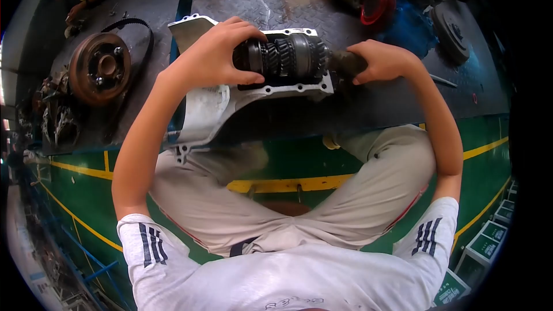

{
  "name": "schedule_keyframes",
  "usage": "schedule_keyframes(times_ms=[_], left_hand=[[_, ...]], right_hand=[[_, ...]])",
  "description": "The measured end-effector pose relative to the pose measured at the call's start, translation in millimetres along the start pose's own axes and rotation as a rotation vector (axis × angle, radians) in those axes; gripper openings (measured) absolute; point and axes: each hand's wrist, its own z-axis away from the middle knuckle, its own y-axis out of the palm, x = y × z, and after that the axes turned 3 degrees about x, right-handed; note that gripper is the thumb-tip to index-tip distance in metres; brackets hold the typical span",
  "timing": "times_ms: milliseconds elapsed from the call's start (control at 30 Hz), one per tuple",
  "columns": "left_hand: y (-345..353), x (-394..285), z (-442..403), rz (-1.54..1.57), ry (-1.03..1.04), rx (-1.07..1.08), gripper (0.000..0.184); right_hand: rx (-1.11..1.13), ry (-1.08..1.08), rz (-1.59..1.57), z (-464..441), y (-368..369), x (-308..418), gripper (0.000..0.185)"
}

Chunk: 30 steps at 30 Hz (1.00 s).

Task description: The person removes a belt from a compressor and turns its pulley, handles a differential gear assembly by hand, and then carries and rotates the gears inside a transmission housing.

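Note:
A silver gearbox housing lies open on the metal workbench in front of me. A gear shaft with several dark toothed gears and a smooth metal ring sits lengthwise in its opening. My left hand curves around the left end of the gear shaft, thumb on the near side and fingers on the far side. At the right, my right hand is closed around a dark cylindrical end piece that sticks out past the housing. Its far fingers are partly hidden.
A rusty brake drum and a black belt lie to the left. Back right are a red ring-shaped part, a blue part and a dark disc. Another person's hand shows far left.

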Motion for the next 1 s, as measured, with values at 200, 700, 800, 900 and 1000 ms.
schedule_keyframes(times_ms=[200,700,800,900,1000], left_hand=[[6.5,10.9,-1.9,0.072,0.067,-0.032,0.062],[6.0,9.8,2.9,0.138,-0.04,0.016,0.067],[5.5,9.0,2.1,0.127,-0.019,0.0,0.07],[5.2,6.8,3.1,0.083,-0.017,0.03,0.072],[2.9,6.5,1.2,0.068,-0.024,0.038,0.073]], right_hand=[[-0.147,0.016,-0.033,4.3,12.1,15.4,0.033],[-0.557,-0.002,0.317,-17.0,53.1,-10.4,0.026],[-0.227,0.099,0.109,-16.6,14.6,7.9,0.024],[0.255,0.196,-0.05,-26.9,-15.1,7.9,0.034],[0.39,0.159,-0.198,-32.1,-18.9,-1.2,0.035]])
